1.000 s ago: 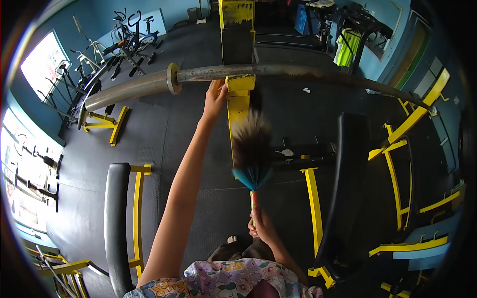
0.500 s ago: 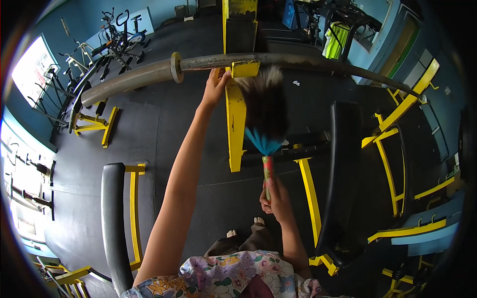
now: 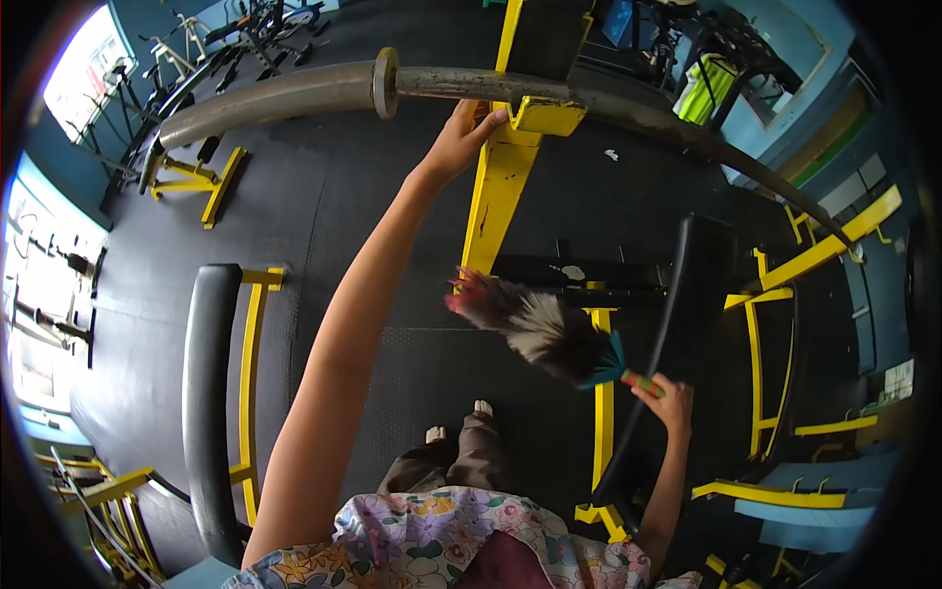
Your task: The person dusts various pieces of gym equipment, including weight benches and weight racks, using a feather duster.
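A long metal barbell (image 3: 285,95) rests across a yellow upright post (image 3: 502,187), at its yellow hook (image 3: 549,116). My left hand (image 3: 465,139) is on the post just under the bar, its thumb against the yellow metal and some fingers hidden behind it. At the lower right my right hand (image 3: 669,401) is closed round the red and green handle of a feather duster (image 3: 540,329). The duster's dark, white and reddish feathers point left, below the post and away from the bar.
A black padded bench (image 3: 677,324) on yellow legs stands right of centre, another black pad (image 3: 211,383) at the left. Exercise bikes (image 3: 265,34) are at the back left. A bright yellow-green cloth (image 3: 706,88) hangs on a machine at the back right.
The duster has swung down from beside the post and my right hand has moved right and slightly up. The view has shifted; my left hand stays by the post under the bar.
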Demonstrator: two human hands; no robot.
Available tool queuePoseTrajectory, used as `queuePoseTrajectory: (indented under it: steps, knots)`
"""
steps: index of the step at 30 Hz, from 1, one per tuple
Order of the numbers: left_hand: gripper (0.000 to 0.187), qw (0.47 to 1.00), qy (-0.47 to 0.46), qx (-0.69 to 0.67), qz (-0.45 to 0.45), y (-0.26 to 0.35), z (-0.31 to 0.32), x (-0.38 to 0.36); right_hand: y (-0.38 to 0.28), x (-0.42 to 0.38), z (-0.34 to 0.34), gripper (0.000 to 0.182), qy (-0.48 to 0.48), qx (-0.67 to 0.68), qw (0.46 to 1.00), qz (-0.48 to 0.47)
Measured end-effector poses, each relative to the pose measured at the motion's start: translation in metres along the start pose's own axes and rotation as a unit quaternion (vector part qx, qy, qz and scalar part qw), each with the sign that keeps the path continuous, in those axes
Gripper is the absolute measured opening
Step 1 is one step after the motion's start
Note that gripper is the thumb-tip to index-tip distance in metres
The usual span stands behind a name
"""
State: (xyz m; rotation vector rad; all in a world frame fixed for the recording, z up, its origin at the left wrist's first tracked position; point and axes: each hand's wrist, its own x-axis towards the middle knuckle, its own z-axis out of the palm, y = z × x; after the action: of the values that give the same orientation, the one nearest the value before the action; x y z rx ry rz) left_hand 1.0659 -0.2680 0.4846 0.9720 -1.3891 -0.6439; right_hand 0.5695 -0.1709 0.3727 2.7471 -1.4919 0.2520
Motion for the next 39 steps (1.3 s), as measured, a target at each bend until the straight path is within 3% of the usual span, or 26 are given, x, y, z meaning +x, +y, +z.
queuePoseTrajectory:
  steps: [2,7,9,13,15,17,19,26,33,35,39]
  knots:
    - [0.055,1.000,0.012,0.002,0.002,-0.006,0.000,0.000,0.005,0.058,-0.007,0.044,-0.004,-0.028,0.999,-0.041]
    - [0.055,0.999,0.039,-0.018,-0.012,0.000,0.002,-0.002,0.034,0.173,-0.056,0.042,0.154,-0.038,0.972,-0.170]
    - [0.057,0.998,-0.008,0.021,-0.059,-0.001,-0.008,0.000,0.045,0.193,-0.087,0.039,0.173,-0.040,0.963,-0.203]
    - [0.055,0.991,-0.053,0.042,-0.117,0.030,-0.012,0.001,0.075,0.224,-0.091,0.037,0.238,0.094,0.943,-0.213]
    - [0.051,0.984,-0.025,0.088,-0.152,0.019,-0.013,0.000,0.085,0.246,-0.031,0.036,0.168,0.167,0.952,-0.194]
    - [0.052,0.996,-0.033,0.054,-0.068,0.017,-0.011,0.000,0.092,0.253,0.026,0.036,0.094,0.156,0.969,-0.168]
    - [0.054,0.995,-0.015,0.062,-0.082,0.019,-0.008,-0.002,0.078,0.250,0.067,0.037,0.054,0.115,0.976,-0.177]
    - [0.059,0.995,0.043,0.043,-0.078,0.007,0.000,-0.007,0.037,0.239,0.139,0.043,0.002,0.019,0.965,-0.261]
    - [0.067,0.997,0.070,0.027,-0.031,-0.008,-0.005,-0.001,-0.011,0.225,-0.001,0.034,0.093,-0.004,0.965,-0.245]
    - [0.064,0.998,0.058,0.028,-0.011,-0.008,-0.008,0.002,-0.028,0.207,-0.041,0.028,0.172,0.021,0.960,-0.222]
    - [0.056,0.999,-0.002,0.008,-0.032,0.007,-0.025,0.012,-0.094,0.147,-0.106,0.036,0.120,0.014,0.981,-0.154]
